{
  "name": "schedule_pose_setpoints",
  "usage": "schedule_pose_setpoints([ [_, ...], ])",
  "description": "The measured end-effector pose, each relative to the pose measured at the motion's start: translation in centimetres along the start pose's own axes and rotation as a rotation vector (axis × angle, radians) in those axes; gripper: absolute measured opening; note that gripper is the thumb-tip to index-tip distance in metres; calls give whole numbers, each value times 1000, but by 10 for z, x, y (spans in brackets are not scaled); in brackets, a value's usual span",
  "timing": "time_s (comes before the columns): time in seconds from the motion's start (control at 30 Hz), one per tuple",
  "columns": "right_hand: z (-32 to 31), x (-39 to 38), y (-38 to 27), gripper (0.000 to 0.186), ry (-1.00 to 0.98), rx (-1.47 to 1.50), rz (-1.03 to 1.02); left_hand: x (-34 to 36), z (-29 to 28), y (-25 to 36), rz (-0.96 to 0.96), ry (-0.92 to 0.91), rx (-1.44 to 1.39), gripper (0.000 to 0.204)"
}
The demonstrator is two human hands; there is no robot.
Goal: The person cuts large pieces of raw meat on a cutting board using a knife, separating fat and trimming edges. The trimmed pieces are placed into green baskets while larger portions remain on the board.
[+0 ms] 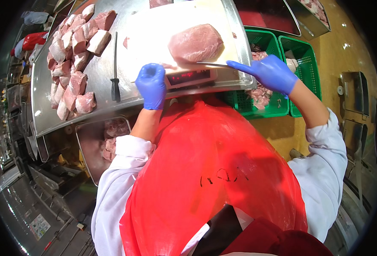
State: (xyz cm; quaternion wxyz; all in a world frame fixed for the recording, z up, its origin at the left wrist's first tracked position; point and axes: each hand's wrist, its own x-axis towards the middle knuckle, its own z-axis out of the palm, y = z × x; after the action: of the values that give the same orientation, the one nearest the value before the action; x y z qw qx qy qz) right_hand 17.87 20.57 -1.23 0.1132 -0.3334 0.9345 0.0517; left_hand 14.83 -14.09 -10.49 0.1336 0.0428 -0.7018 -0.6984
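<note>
On the steel tabletop (101,87), a white cutting board (150,47) carries the large meat piece (199,42), positioned toward the board's near edge. A display unit (190,78) with lit red characters adjoins that edge. Left of the board lie a sharpening rod (115,87) with a black handle and, farther left, a pile of meat chunks (71,45). Tan floor (288,134) extends to the right of the board, below tabletop level. Well beyond the board's left side, a person (34,40) in red and white is visible.

Containers, relative to the board:
- Right, lower: two perforated green baskets, side by side. The closer basket (273,110) contains small pink meat pieces (261,96); the outer basket (311,83) contains paler meat.
- Far right: a metal bin (314,32) containing meat.
- Near left, lower: a steel pan (86,143) containing meat.

Left hand (151,85): at the board's near left corner, fingers curled closed; whether they pinch the adjacent thin strip (168,66) cannot be determined.

Right hand (275,76): at the near right corner, fingers gripping the knife (216,65), index finger extended; the blade lies beside the large meat piece.
</note>
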Motion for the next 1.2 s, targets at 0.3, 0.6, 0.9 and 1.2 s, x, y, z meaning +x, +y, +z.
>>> schedule_pose_setpoints([
  [0.3,65,-88,-1,80,498,932,363,43,58,124,354,-238,-334,5],
  [0.6,112,-139,-71,76,1032,1596,777,79,151,48,845,-854,780,67],
  [0.9,153,-210,-124,80,1201,1632,1048,143,116,7,371,-941,921,94],
  [1.2,171,-218,-120,82,1322,1556,1135,77,257,63,-638,-1256,-158,33],
])
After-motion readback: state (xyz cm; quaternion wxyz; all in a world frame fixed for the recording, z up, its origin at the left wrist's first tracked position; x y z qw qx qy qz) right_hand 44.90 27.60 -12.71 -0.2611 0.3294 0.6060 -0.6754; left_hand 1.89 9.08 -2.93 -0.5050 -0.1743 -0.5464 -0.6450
